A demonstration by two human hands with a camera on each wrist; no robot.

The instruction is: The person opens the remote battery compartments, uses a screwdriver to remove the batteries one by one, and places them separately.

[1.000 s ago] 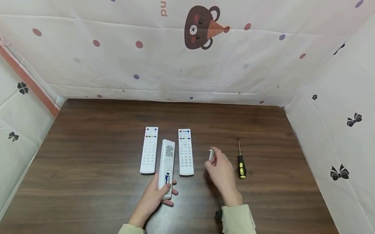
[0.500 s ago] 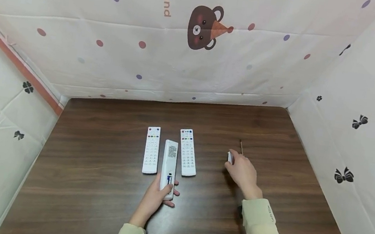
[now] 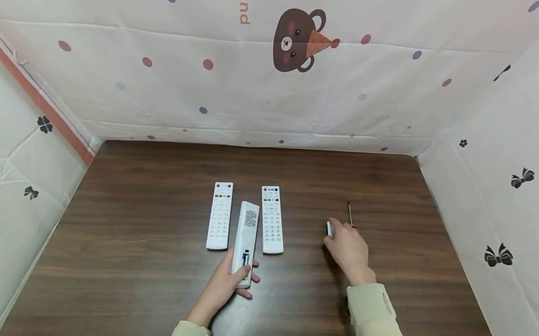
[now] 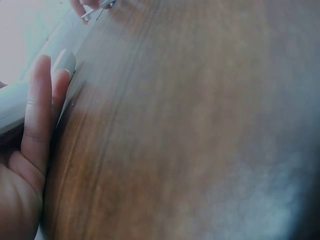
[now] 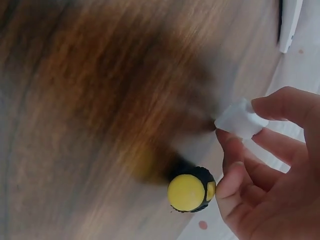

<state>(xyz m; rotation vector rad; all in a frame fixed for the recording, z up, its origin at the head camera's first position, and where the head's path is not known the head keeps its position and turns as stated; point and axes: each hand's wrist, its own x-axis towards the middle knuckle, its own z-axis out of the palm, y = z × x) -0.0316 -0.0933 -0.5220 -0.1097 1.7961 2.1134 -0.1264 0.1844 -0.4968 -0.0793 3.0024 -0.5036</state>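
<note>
My left hand [image 3: 222, 285] grips the lower end of a white remote control [image 3: 247, 227], which lies back side up. A battery [image 3: 245, 257] shows in its uncovered compartment, beside my thumb. To the right, my right hand [image 3: 349, 251] pinches a small white battery cover [image 5: 240, 119] between thumb and fingers, low over the table. A screwdriver [image 3: 351, 215] lies under or beside that hand, which hides its handle in the head view. In the right wrist view its black and yellow handle [image 5: 187, 192] is against or very near the lower fingers.
Two more white remotes lie buttons up, one to the left [image 3: 220, 215] of the held remote and one to the right [image 3: 272, 219]. The brown wooden table [image 3: 132, 275] meets patterned white cloth walls [image 3: 168, 86] at the back and sides.
My right hand has moved right with the battery cover, from beside the right remote to the screwdriver, and has lately slowed there. My left hand keeps its hold on the remote.
</note>
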